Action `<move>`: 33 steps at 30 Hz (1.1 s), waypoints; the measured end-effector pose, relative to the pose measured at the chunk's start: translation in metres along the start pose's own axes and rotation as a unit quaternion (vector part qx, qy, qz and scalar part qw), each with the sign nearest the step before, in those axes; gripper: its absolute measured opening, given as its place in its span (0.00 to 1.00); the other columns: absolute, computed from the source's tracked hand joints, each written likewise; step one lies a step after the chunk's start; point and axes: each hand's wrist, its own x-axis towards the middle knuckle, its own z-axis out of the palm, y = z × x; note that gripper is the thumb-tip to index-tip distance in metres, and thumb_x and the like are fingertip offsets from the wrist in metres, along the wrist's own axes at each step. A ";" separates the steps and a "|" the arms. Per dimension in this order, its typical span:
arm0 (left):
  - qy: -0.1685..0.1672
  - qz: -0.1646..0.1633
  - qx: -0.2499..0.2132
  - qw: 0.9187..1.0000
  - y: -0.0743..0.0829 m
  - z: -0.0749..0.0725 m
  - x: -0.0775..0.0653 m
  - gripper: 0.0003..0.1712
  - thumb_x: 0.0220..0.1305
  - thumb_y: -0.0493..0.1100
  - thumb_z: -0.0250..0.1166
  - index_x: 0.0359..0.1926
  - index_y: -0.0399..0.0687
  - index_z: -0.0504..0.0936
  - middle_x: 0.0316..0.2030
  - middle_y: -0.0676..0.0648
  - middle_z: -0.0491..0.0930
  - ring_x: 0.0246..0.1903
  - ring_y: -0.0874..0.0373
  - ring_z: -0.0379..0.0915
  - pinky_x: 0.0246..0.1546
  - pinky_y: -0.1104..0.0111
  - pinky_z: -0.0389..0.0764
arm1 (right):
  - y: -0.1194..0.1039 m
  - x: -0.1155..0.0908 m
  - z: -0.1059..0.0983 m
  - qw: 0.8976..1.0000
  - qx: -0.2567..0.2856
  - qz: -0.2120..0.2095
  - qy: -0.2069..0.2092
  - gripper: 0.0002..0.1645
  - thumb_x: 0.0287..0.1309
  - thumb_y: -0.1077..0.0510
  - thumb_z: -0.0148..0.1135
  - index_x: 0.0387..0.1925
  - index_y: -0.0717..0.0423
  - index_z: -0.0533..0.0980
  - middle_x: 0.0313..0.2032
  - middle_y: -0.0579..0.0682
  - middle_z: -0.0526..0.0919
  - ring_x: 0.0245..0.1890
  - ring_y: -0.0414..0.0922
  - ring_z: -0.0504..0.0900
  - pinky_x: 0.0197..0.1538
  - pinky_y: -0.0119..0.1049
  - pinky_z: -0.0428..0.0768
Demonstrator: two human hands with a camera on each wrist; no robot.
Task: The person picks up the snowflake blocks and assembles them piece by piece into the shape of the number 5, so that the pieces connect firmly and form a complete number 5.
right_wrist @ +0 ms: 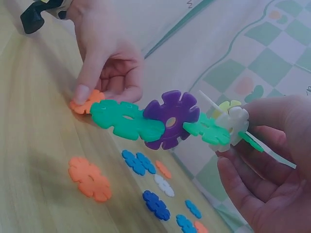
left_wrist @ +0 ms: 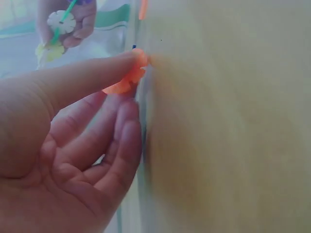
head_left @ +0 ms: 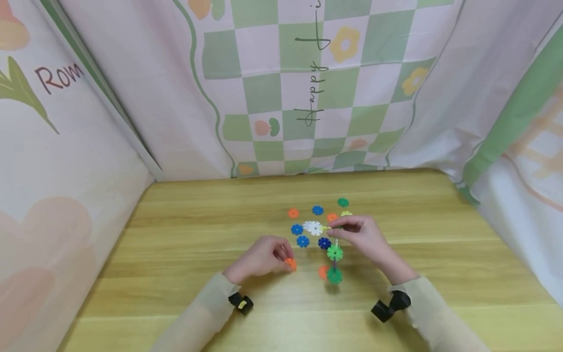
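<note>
In our left hand (head_left: 266,257), fingers (left_wrist: 129,145) pinch 1 orange disc (head_left: 291,264); in our right hand (head_left: 364,238), they grip a chain (right_wrist: 171,108) above the surface (head_left: 184,234).

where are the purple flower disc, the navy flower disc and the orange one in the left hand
Purple flower disc (right_wrist: 170,108), right wrist view: face, just above the central hole.
Navy flower disc (head_left: 324,243), head view: middle of its upper face.
Held orange flower disc (head_left: 291,264), head view: uncovered part.

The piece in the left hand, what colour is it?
Orange. That piece shows best in the left wrist view.
</note>
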 end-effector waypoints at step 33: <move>0.170 0.068 -0.095 0.979 0.018 -0.002 0.001 0.05 0.63 0.36 0.74 0.39 0.48 0.89 0.35 0.56 0.87 0.34 0.61 0.84 0.36 0.67 0.85 | 0.002 -0.004 0.017 0.999 -0.002 -0.027 -0.034 0.10 0.59 0.63 0.73 0.42 0.63 0.85 0.39 0.55 0.86 0.34 0.47 0.83 0.38 0.39 0.83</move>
